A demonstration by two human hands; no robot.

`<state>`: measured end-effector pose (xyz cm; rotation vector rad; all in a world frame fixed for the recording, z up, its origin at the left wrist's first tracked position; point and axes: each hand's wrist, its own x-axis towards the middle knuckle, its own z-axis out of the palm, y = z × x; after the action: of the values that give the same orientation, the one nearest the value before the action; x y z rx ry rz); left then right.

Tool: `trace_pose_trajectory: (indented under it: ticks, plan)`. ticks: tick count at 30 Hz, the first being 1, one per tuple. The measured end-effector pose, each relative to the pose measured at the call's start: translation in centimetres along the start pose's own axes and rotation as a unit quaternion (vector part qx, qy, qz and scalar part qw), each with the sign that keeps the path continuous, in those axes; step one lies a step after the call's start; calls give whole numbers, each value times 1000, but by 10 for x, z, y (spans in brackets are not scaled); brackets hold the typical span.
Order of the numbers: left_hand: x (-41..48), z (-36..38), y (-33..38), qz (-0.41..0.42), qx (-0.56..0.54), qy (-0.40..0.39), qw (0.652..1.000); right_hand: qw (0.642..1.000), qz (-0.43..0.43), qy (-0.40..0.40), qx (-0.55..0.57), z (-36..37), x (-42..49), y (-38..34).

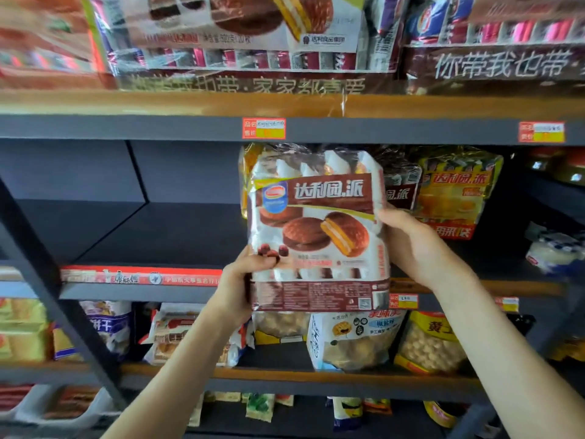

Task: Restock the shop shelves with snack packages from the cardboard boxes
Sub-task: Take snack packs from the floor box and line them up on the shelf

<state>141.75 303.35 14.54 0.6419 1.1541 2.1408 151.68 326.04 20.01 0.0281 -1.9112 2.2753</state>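
A brown-and-white chocolate pie package (pixel 318 229) stands upright at the front of the middle shelf (pixel 142 236), held between both hands. My left hand (pixel 243 277) grips its lower left corner, thumb on the front. On the package's right edge lies my right hand (pixel 411 245), with its fingers wrapped behind the pack. A second brown pie pack (pixel 400 185) and a yellow pie pack (pixel 456 194) stand just behind and to the right. No cardboard box is in view.
Large wrapped pie cartons (pixel 240 33) fill the top shelf. The middle shelf's left half is bare dark board. Below, biscuit and nut bags (pixel 354 337) line the lower shelf. A dark diagonal frame bar (pixel 47 280) crosses the left side. Red price tags (pixel 264 128) mark the shelf edges.
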Motion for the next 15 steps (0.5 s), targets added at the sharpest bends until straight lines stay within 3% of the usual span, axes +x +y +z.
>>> trace_pose_trajectory:
  ticks: [3, 9, 15]
  plan:
    - [3, 3, -5, 8, 77, -7, 997, 999, -19, 9, -36, -5, -1, 7]
    - [15, 27, -8, -28, 255, -27, 966, 992, -58, 109, -15, -29, -3, 13]
    - [53, 51, -11, -11, 219, 34, 975, 986, -83, 143, 2, -44, -2, 11]
